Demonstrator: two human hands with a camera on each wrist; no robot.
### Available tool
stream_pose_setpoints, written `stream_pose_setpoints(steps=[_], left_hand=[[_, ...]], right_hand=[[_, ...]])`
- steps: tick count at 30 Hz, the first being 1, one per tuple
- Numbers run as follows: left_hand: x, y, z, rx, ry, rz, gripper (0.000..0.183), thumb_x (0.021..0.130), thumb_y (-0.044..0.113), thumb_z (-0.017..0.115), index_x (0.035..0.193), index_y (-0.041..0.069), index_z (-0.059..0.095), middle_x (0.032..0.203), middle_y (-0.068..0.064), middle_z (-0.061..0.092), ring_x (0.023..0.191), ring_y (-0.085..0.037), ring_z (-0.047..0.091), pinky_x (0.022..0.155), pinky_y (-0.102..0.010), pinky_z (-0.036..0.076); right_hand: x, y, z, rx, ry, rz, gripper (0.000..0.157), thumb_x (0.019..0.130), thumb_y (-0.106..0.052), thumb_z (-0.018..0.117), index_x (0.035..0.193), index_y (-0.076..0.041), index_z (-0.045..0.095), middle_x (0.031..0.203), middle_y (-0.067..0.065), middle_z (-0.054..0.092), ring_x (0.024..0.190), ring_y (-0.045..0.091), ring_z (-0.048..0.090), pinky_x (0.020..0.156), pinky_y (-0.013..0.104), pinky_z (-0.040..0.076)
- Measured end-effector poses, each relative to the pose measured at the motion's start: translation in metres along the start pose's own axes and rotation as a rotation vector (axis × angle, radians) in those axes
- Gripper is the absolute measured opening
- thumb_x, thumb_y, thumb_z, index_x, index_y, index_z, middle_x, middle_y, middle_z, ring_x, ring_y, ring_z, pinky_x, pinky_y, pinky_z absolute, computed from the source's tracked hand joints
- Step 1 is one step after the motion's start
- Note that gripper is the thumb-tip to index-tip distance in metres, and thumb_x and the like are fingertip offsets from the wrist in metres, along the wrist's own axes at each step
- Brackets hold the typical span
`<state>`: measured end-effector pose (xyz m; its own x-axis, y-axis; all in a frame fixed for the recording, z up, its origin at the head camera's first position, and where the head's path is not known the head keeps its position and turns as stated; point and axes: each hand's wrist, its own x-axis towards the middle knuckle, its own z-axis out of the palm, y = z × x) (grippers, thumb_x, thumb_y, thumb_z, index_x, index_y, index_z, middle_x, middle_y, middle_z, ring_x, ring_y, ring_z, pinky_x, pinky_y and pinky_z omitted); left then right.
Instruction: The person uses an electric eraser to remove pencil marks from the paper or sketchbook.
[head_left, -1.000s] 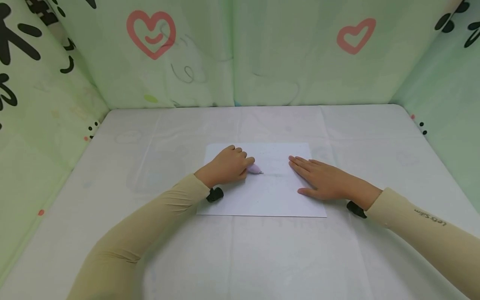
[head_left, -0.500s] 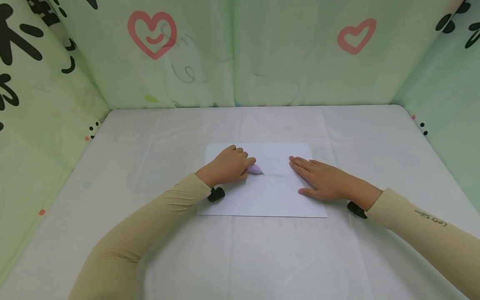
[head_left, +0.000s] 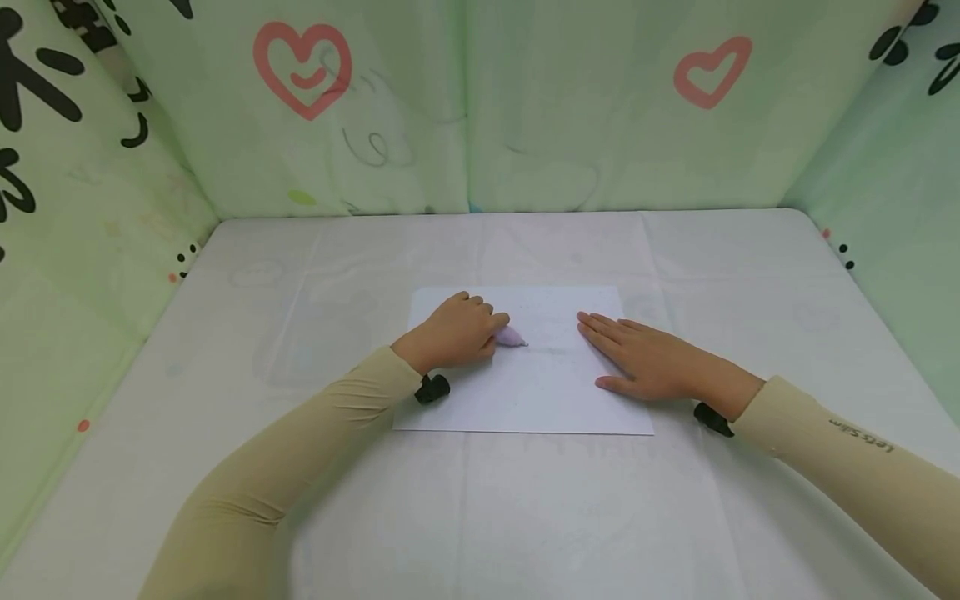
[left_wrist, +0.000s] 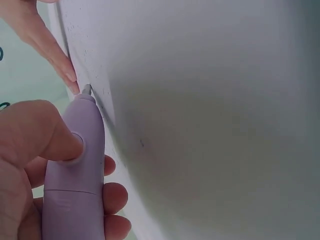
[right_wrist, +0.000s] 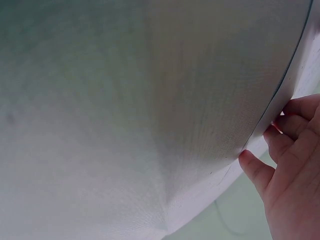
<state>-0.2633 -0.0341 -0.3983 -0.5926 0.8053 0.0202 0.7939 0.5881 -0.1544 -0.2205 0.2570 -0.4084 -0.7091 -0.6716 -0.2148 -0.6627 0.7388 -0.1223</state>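
A sheet of white paper [head_left: 525, 400] lies on the white-covered table. My left hand [head_left: 453, 333] grips a lilac, pen-shaped electric eraser [head_left: 510, 337] over the paper's middle. Its narrow metal tip [left_wrist: 87, 89] points right, close at the surface. In the left wrist view, the thumb presses a round button on the barrel and the other fingers curl underneath. Faint grey marks and small dark specks [left_wrist: 142, 143] show on the paper. Flat on the sheet's right side rests my right hand [head_left: 652, 358], fingers extended and thumb spread; its fingertips touch the paper in the right wrist view.
White cloth [head_left: 360, 517] covers the tabletop. Pale green curtains [head_left: 570, 125] with printed hearts rise behind the table's far edge and along both sides. A black wrist camera [head_left: 432, 389] sits under the left wrist, another black camera [head_left: 712, 419] under the right.
The electric eraser's tip has shifted very slightly away from me on the paper. Otherwise both hands and the sheet keep their places.
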Motion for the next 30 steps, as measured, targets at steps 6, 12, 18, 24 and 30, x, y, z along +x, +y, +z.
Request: stream_pose_setpoints(steps=[6,12,18,24,30], left_hand=[[-0.0014,-0.0004,0.0022,-0.025,-0.038,-0.007,0.009,0.088,0.015,0.051,0.09,0.012,0.059,0.072,-0.003,0.061,0.069,-0.017,0.056,0.065,-0.027,0.038],[-0.0018,-0.0005,0.0049,-0.022,-0.049,-0.034,0.01,0.089,0.016,0.052,0.093,0.011,0.06,0.075,-0.002,0.063,0.073,-0.018,0.059,0.066,-0.028,0.04],[-0.0004,0.0008,0.0045,-0.04,-0.029,0.014,0.009,0.088,0.014,0.051,0.09,0.011,0.059,0.071,-0.003,0.061,0.067,-0.017,0.056,0.067,-0.028,0.042],[0.0028,0.0027,0.0039,-0.029,-0.03,0.016,0.008,0.088,0.015,0.051,0.09,0.011,0.059,0.07,-0.002,0.061,0.067,-0.017,0.055,0.066,-0.028,0.041],[0.0066,0.0069,0.0014,-0.041,-0.028,0.026,0.009,0.087,0.013,0.05,0.089,0.011,0.059,0.07,-0.003,0.061,0.068,-0.018,0.055,0.067,-0.028,0.041]], right_hand=[[-0.0003,0.0,0.0003,0.001,0.014,-0.014,0.073,0.095,-0.04,0.05,0.147,0.002,0.02,0.156,0.017,0.018,0.143,0.034,0.021,0.112,0.052,0.024],[0.0001,0.001,0.0004,-0.002,-0.001,-0.008,0.073,0.095,-0.04,0.05,0.148,0.001,0.02,0.157,0.017,0.017,0.144,0.034,0.02,0.112,0.051,0.024],[0.0003,0.0015,0.001,-0.001,-0.002,-0.007,0.073,0.095,-0.039,0.05,0.148,0.002,0.019,0.157,0.017,0.017,0.144,0.033,0.02,0.112,0.051,0.023],[-0.0003,0.0017,0.0009,0.006,0.008,-0.013,0.073,0.095,-0.038,0.05,0.147,0.002,0.02,0.156,0.017,0.018,0.143,0.034,0.02,0.112,0.052,0.024],[-0.0009,0.0006,0.0004,0.016,0.029,-0.018,0.072,0.094,-0.038,0.052,0.147,0.002,0.022,0.155,0.018,0.021,0.142,0.035,0.023,0.11,0.052,0.026]])
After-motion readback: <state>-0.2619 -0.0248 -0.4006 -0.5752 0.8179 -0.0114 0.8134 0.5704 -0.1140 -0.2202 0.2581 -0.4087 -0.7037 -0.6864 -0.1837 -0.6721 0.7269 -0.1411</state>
